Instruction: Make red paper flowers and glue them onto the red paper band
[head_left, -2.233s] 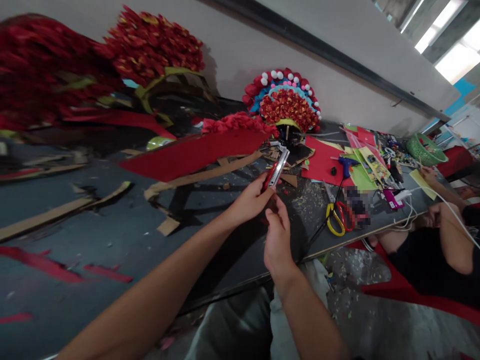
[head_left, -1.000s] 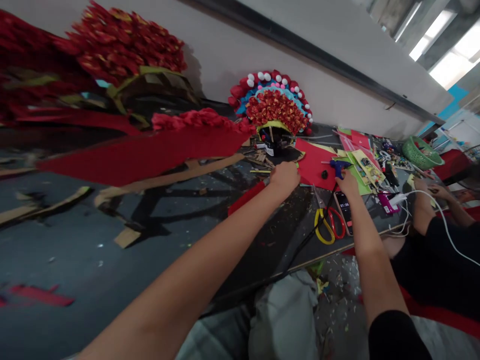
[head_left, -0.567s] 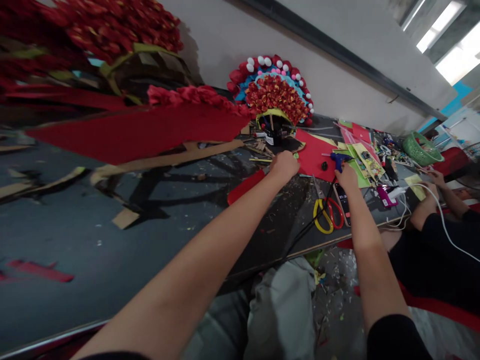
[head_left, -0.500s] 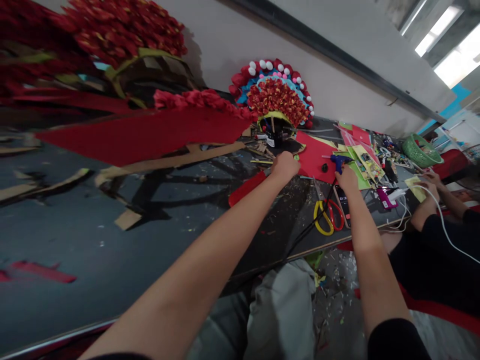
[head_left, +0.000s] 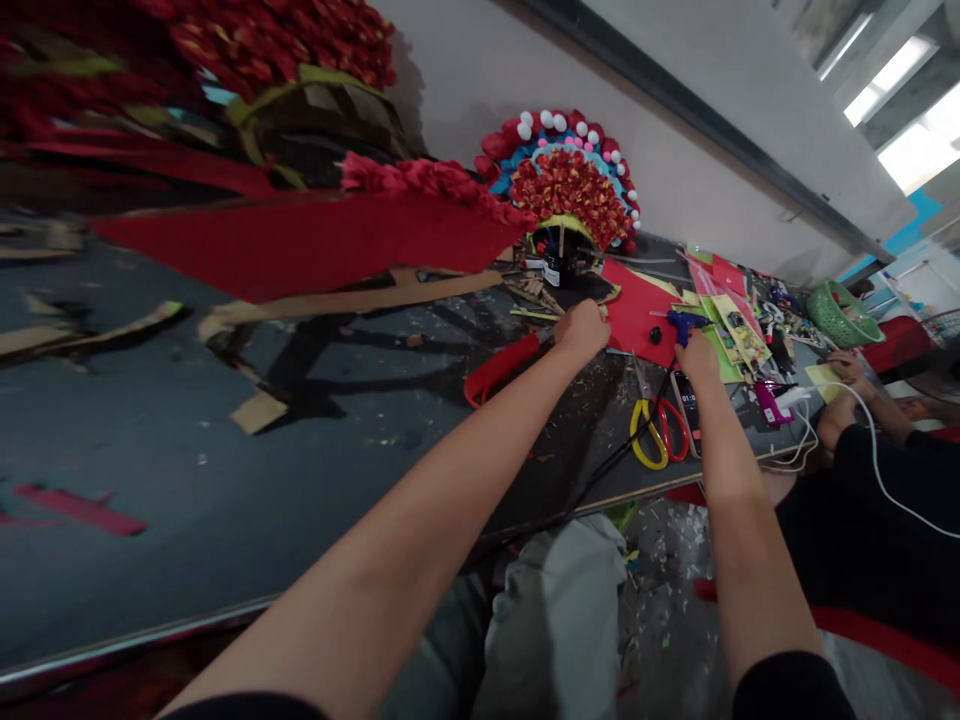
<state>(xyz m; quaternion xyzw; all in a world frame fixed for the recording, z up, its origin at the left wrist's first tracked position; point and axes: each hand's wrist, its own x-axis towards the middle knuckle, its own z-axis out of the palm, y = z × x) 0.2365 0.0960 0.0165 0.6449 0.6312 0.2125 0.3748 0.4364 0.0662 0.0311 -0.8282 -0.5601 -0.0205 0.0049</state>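
Both hands are stretched out over the dark table point(head_left: 225, 430). Left hand point(head_left: 583, 328) is curled into a loose fist at the near edge of a red paper sheet point(head_left: 637, 310), knuckles up; it seems to be pinching the end of a red paper strip point(head_left: 499, 368) that trails back along the tabletop toward the forearm, though the fingertips are hidden and the grip cannot be confirmed. Right hand point(head_left: 697, 355) is closed around the handle of a blue glue gun point(head_left: 684, 322), which sits on the red sheet beside green and yellow paper scraps point(head_left: 731, 335). Just below that hand lie a phone point(head_left: 687, 412) with its screen lit and a pair of scissors point(head_left: 658, 432) with yellow and red handles, side by side near the table's front edge. Behind the left hand stands a headdress point(head_left: 571, 185) of red flowers with white and pink balls. A green basket point(head_left: 844, 315) rests far right, near another person's hand point(head_left: 847, 365)
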